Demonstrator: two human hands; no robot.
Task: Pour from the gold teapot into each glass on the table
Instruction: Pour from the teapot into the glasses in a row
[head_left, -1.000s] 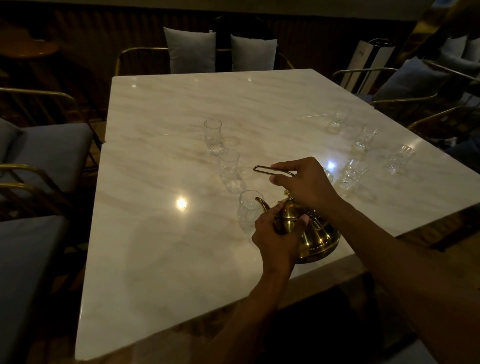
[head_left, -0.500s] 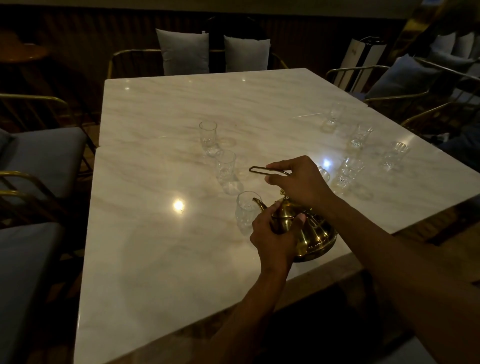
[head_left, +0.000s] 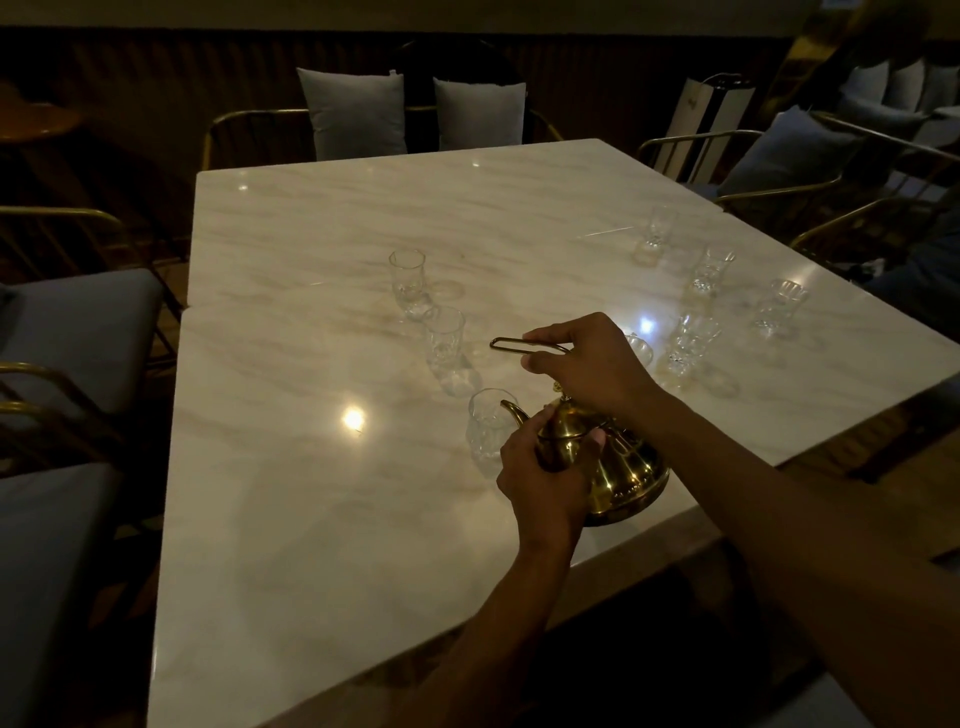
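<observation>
The gold teapot (head_left: 608, 457) sits tilted near the front edge of the marble tabletop (head_left: 311, 519), its curved spout (head_left: 514, 410) reaching over the rim of the nearest glass (head_left: 488, 431). The right hand (head_left: 592, 364) is closed around the thin wire handle (head_left: 519, 345), which sticks out to the left of the fingers. The left hand (head_left: 545, 478) is wrapped around the pot's shoulder just behind the spout, thumb pressed across the lid side, steadying it. Whether liquid is flowing cannot be told in this dim light.

The step in hand looks like the pour into this first glass. To do it well, the tip of the spout should stay inside the rim without knocking the glass, which is light and stands free. The tilt is best raised slowly from the handle while the left hand only guides, then eased back before the pot moves on, so no drip lands on the marble.

Two more glasses stand in a line beyond, the middle glass (head_left: 444, 340) and the far glass (head_left: 408, 280). Another glass (head_left: 640, 349) is partly hidden behind the right hand. A further cluster of cut glasses (head_left: 696, 343) lies to the right, well apart from the pot. Cushioned chairs (head_left: 78, 322) surround the tabletop.
</observation>
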